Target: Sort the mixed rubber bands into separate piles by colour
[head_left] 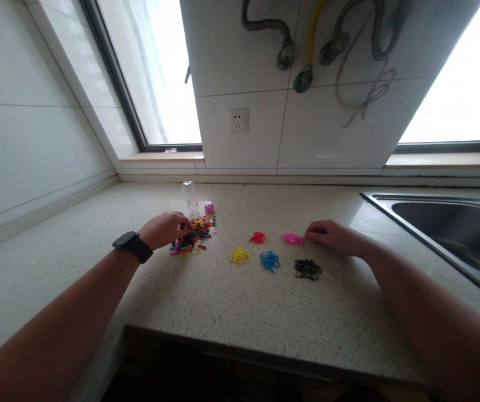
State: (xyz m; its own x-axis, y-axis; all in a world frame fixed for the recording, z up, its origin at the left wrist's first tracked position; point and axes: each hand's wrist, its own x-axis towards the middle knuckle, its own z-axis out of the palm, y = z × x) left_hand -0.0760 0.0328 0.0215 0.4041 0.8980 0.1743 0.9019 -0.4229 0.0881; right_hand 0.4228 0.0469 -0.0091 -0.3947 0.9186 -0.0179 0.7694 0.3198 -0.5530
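Observation:
My left hand (165, 230), a dark watch on its wrist, rests at the left side of a heap of mixed-colour rubber bands (198, 230). Its fingers are curled together among the bands; what they grip, if anything, is hidden. My right hand (327, 234) is at the right edge of a small pile of pink rubber bands (292, 238). Its fingertips are pressed together, and I cannot make out what is between them. Between the hands lie piles of red bands (257, 238), yellow bands (240, 255) and blue bands (269, 261). Black bands (307, 269) lie nearer me.
Behind the heap stand a clear bottle (189, 196), upside down, and a pink cap (209, 209). A steel sink (445, 262) is set into the speckled counter (231, 304) at the right. A socket (238, 120) and pipes (286, 53) are on the wall.

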